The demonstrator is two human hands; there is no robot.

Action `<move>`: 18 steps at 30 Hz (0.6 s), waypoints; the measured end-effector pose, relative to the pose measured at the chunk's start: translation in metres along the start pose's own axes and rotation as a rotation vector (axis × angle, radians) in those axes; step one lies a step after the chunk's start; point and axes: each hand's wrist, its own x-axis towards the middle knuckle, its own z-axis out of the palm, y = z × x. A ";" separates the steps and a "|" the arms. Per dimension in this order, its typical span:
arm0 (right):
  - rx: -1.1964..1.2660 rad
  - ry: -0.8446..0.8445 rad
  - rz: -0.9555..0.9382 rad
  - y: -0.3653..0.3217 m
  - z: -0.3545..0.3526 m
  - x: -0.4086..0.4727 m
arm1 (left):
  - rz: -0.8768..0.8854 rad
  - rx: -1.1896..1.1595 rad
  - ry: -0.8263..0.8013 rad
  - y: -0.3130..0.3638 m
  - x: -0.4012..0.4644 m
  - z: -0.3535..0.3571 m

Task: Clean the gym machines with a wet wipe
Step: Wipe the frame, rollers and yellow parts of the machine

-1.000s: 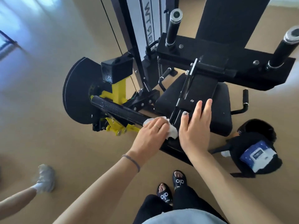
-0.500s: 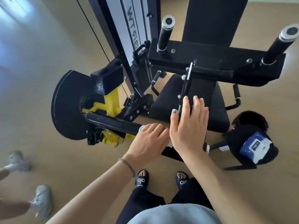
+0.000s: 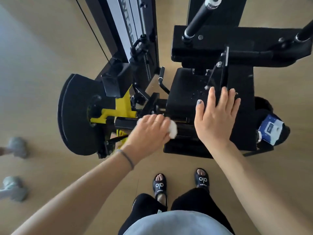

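A black gym machine (image 3: 191, 53) with yellow fittings stands before me on the wooden floor. My left hand (image 3: 149, 131) holds a crumpled white wet wipe (image 3: 173, 130) and presses it on the black horizontal bar (image 3: 125, 123) of the machine's arm. Most of the wipe is hidden under the palm. My right hand (image 3: 216, 116) lies flat, fingers straight, on the black roller pad next to the seat (image 3: 184, 89).
A black bag (image 3: 264, 109) on the floor at the right holds a blue and white wipes pack (image 3: 271, 128). Another person's grey shoes (image 3: 16, 189) show at the left edge. My sandalled feet (image 3: 160, 184) stand close to the machine's base. The weight stack (image 3: 133, 31) rises behind.
The view has tilted to look more steeply down. My left hand has slid the wipe along the bar. My right hand stays flat on the pad.
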 end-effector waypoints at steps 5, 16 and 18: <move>0.100 -0.067 -0.181 -0.043 0.004 -0.026 | 0.117 -0.026 0.085 -0.003 0.006 0.005; 0.105 -0.188 -0.205 -0.049 0.016 -0.039 | 0.116 0.136 -0.039 -0.086 -0.041 0.005; 0.086 -0.175 -0.191 -0.051 0.015 -0.039 | 0.108 0.147 -0.013 -0.055 -0.031 0.009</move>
